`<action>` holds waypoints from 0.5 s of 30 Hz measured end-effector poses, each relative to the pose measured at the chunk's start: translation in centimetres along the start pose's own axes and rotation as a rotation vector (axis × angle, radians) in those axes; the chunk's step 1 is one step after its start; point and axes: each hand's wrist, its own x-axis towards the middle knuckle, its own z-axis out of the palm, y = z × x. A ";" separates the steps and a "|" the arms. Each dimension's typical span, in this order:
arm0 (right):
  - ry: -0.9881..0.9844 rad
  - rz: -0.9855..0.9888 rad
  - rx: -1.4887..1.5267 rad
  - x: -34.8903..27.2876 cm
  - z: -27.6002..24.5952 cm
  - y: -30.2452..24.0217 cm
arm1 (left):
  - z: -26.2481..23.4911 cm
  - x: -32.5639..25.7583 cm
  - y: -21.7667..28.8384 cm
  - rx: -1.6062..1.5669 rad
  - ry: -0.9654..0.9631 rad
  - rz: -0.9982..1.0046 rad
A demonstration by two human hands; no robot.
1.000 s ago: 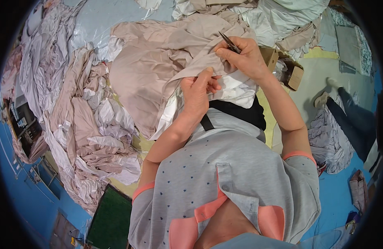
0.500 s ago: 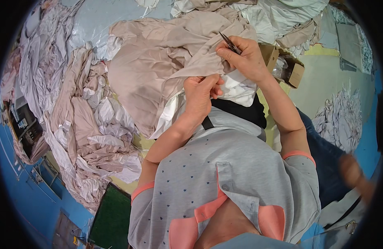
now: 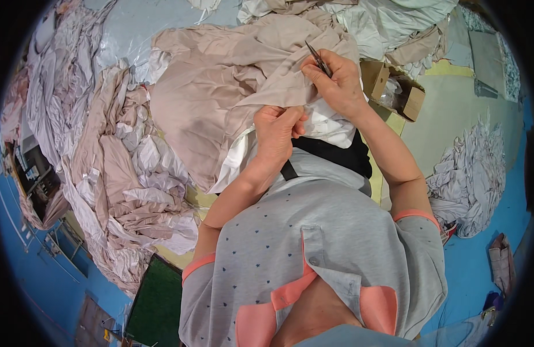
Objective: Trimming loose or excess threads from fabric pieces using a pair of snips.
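A large beige cloth [image 3: 203, 92] with a white layer [image 3: 327, 124] lies bunched in front of me. My left hand [image 3: 273, 139] pinches the near edge of this cloth between thumb and fingers. Just above and to the right, my right hand [image 3: 341, 87] is closed around dark thread snips [image 3: 319, 60]. Their pointed tips aim up and left over the beige cloth, and I cannot tell if they touch it. The right palm hides the handle end.
A cardboard box [image 3: 415, 104] with clear plastic inside stands right of my right hand. Heaps of beige and white cloth [image 3: 114, 168] fill the left side. A pale grey cloth pile [image 3: 475, 173] lies at right. A dark green panel [image 3: 154, 301] is at lower left.
The right hand with the snips has shifted slightly left. A person in dark trousers at the right has gone out of view, uncovering the grey pile and blue floor. The left hand keeps its pinch.
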 end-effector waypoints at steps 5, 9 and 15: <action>0.017 0.002 0.003 -0.1 -0.1 -0.2 | 0.6 -0.6 0.1 0.123 0.041 0.133; -0.067 0.198 0.279 0.1 -0.4 -0.9 | 0.2 -0.6 -0.2 0.045 0.013 0.164; -0.072 0.233 0.334 0.2 -0.5 -1.1 | 0.6 -0.8 0.7 0.063 -0.068 0.143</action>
